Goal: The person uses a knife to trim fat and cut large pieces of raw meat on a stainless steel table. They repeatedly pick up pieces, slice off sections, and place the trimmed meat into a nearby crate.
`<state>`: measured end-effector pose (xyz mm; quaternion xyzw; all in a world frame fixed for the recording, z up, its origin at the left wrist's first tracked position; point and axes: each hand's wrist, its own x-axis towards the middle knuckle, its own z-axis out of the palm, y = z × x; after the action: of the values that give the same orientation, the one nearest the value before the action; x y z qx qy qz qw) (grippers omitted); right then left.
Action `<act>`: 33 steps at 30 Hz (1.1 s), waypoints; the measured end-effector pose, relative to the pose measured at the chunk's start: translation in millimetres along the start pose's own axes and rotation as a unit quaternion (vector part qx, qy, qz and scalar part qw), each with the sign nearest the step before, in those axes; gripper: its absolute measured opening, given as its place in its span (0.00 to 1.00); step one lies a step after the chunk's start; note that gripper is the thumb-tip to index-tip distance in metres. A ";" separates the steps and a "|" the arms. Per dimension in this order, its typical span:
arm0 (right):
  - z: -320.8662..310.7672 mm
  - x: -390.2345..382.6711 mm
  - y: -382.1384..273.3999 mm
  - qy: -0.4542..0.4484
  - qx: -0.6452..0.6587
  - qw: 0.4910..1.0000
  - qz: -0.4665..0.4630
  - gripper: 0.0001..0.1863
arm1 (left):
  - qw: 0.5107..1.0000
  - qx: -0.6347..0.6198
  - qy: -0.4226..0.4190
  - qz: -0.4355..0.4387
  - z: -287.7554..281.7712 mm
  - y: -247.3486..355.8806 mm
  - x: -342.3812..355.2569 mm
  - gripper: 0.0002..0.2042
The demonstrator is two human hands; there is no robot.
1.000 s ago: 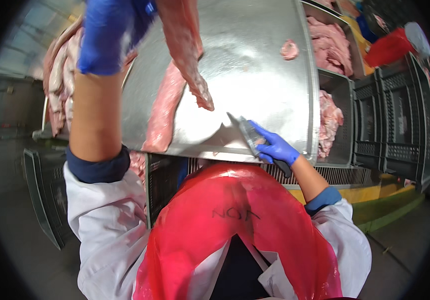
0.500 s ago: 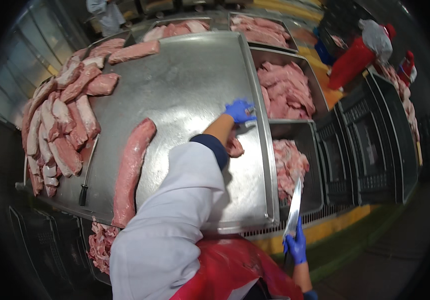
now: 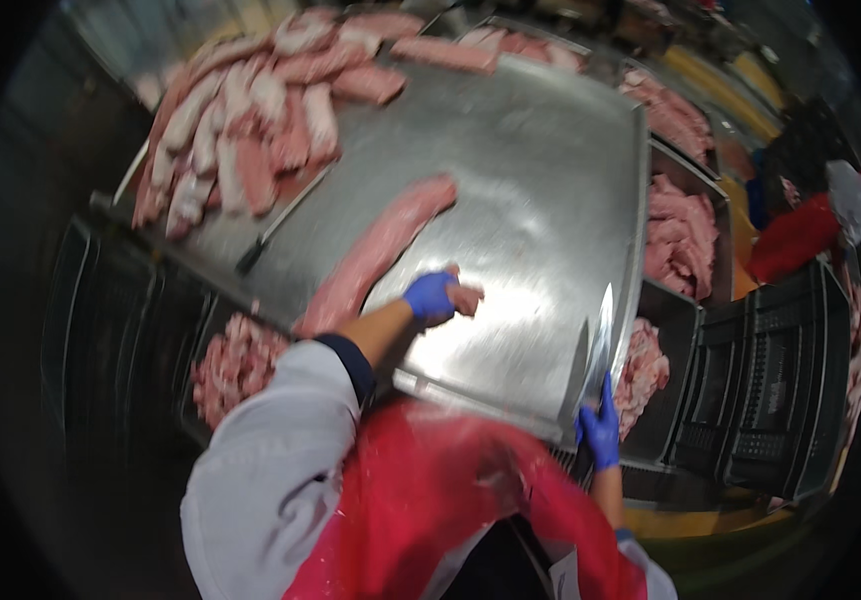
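I've left hand [image 3: 432, 298] fingers curled round a meat scrap [image 3: 466, 299], long loin [image 3: 378, 242] left beyond them. Right hand [image 3: 598, 436] fingers grip a knife [image 3: 603, 338].

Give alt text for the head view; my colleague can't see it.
The gloved left hand grips a small piece of meat at a metal table; the gloved right hand holds a knife near its right edge. A long meat strip lies nearby, with a meat pile at upper left.

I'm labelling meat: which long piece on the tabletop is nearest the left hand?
The pink strip lying alone, left of the left hand; the others lie in or beside the far-left heap.
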<state>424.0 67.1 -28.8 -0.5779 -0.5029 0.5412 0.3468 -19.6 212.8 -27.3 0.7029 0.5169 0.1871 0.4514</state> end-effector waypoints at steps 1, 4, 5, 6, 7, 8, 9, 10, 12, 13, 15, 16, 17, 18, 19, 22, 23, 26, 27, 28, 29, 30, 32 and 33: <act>9.5 12.8 -13.0 -0.018 -0.001 1.000 0.001 0.46 | 0.983 -0.154 -0.035 -0.088 -26.1 2.6 -31.2 0.13; 52.7 34.4 -59.0 -0.055 0.026 0.998 0.008 0.46 | 0.935 -0.322 0.134 -0.060 -82.1 -39.2 -150.4 0.20; 65.6 39.1 -60.8 -0.062 0.013 0.998 0.005 0.45 | 0.955 -0.237 0.167 -0.062 -105.9 -59.1 -198.2 0.21; 76.5 40.8 -61.7 -0.065 -0.002 0.998 0.005 0.45 | 0.920 -0.274 0.252 -0.125 -122.5 -41.9 -246.8 0.21; 91.2 43.6 -65.2 -0.083 -0.006 0.996 0.013 0.45 | 0.899 -0.294 0.310 -0.096 -134.8 -71.4 -302.3 0.20; 107.4 44.1 -67.2 -0.097 -0.010 0.995 0.023 0.45 | 0.905 -0.227 0.344 -0.110 -146.7 -94.9 -351.8 0.21; 123.2 44.3 -69.7 -0.111 -0.015 0.993 0.032 0.45 | 0.887 -0.191 0.394 -0.148 -149.8 -124.7 -397.4 0.21; 140.3 43.7 -74.3 -0.127 -0.018 0.991 0.043 0.45 | 0.864 -0.152 0.443 -0.186 -146.9 -156.4 -438.6 0.22; 173.7 40.2 -86.4 -0.153 -0.022 0.986 0.064 0.45 | 0.841 -0.141 0.443 -0.275 -134.8 -221.5 -503.6 0.24; 185.3 39.5 -88.7 -0.161 -0.026 0.984 0.073 0.44 | 0.831 -0.135 0.438 -0.314 -129.8 -244.1 -519.4 0.25; 202.1 35.4 -92.4 -0.168 -0.044 0.982 0.074 0.44 | 0.840 0.201 0.221 -0.452 -123.0 -266.1 -529.1 0.27; 209.2 34.5 -95.3 -0.170 -0.053 0.981 0.072 0.44 | 0.789 0.363 0.100 -0.485 -123.5 -276.1 -527.5 0.28; 210.6 27.1 -96.5 -0.143 -0.049 0.985 0.084 0.44 | 0.750 0.284 0.115 -0.586 -136.6 -221.9 -470.1 0.28; 213.4 25.0 -98.4 -0.136 -0.044 0.986 0.086 0.44 | 0.802 0.320 0.190 -0.467 -136.1 -216.0 -445.8 0.29; 215.4 22.3 -99.3 -0.126 -0.041 0.987 0.087 0.44 | 0.837 0.345 0.261 -0.334 -140.0 -216.8 -418.2 0.29; 220.4 20.8 -93.4 -0.092 -0.054 0.990 0.095 0.45 | 0.917 0.169 0.330 -0.148 -136.5 -205.2 -266.3 0.33; 221.5 19.1 -93.5 -0.083 -0.054 0.990 0.099 0.45 | 0.925 0.143 0.341 -0.087 -129.2 -197.0 -215.8 0.36; 223.9 21.6 -88.9 -0.062 -0.044 0.991 0.107 0.45 | 0.946 0.196 0.241 -0.091 -85.2 -184.8 -96.9 0.38; 222.3 22.7 -86.8 -0.046 -0.047 0.991 0.113 0.45 | 0.958 0.180 0.199 -0.101 -81.8 -166.2 -68.7 0.39; 219.0 23.5 -83.6 -0.032 -0.049 0.990 0.125 0.45 | 0.968 0.164 0.154 -0.115 -80.0 -142.3 -49.0 0.39; 213.8 35.7 -80.2 -0.034 -0.088 0.989 0.113 0.44 | 0.974 0.148 0.109 -0.131 -76.7 -124.5 -29.3 0.40; 209.8 51.2 -71.8 -0.025 -0.104 0.989 0.106 0.44 | 0.966 0.185 0.152 -0.097 -72.4 -113.8 -6.9 0.40; 205.3 89.3 -51.8 -0.011 -0.136 0.986 0.091 0.44 | 0.937 0.252 0.240 -0.027 -65.6 -100.3 45.0 0.41; 210.8 112.5 -62.6 -0.012 -0.148 0.985 0.082 0.44 | 0.945 0.235 0.222 0.037 -64.2 -115.3 71.4 0.40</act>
<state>195.4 160.3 -37.3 -0.6560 -0.5323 0.4941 0.2055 -102.5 311.8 -103.8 0.7481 0.6073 0.2280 0.1397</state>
